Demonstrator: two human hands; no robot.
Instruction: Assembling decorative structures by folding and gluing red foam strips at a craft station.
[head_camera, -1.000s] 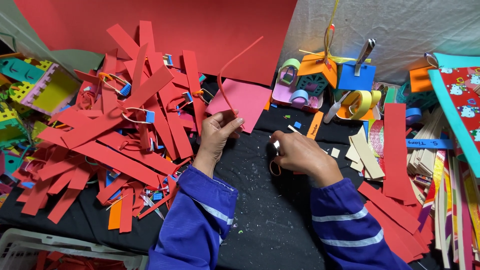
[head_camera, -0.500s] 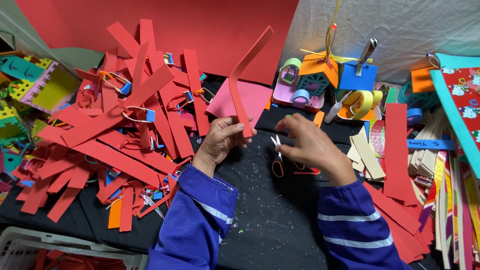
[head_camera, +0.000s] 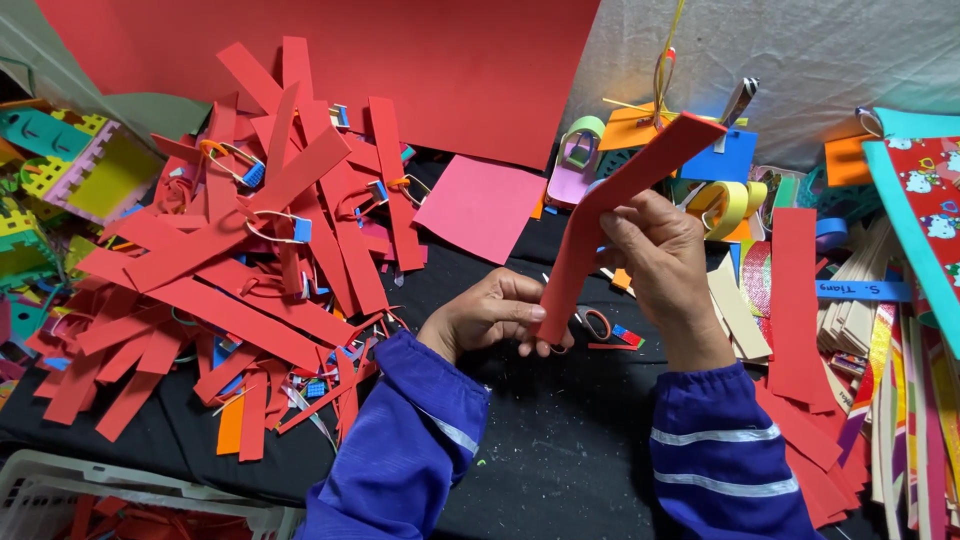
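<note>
A long red foam strip (head_camera: 610, 215) runs up from my hands toward the upper right, slightly bent. My left hand (head_camera: 490, 318) pinches its lower end just above the black cloth. My right hand (head_camera: 662, 265) grips the strip near its middle, fingers wrapped over its edge. Small red-handled scissors (head_camera: 603, 330) lie on the cloth between and below my two hands. Both sleeves are blue with pale stripes.
A big pile of red foam strips with clips (head_camera: 240, 260) covers the left. A pink square sheet (head_camera: 482, 205) lies ahead, a large red sheet (head_camera: 400, 60) behind it. Coloured foam pieces, tape rolls (head_camera: 730, 205) and strips crowd the right. A white basket (head_camera: 120, 500) sits at bottom left.
The red strip has been lifted and swung to the right. My right hand rose from beside the scissors and took hold of the strip's middle; my left hand still pinches its lower end.
</note>
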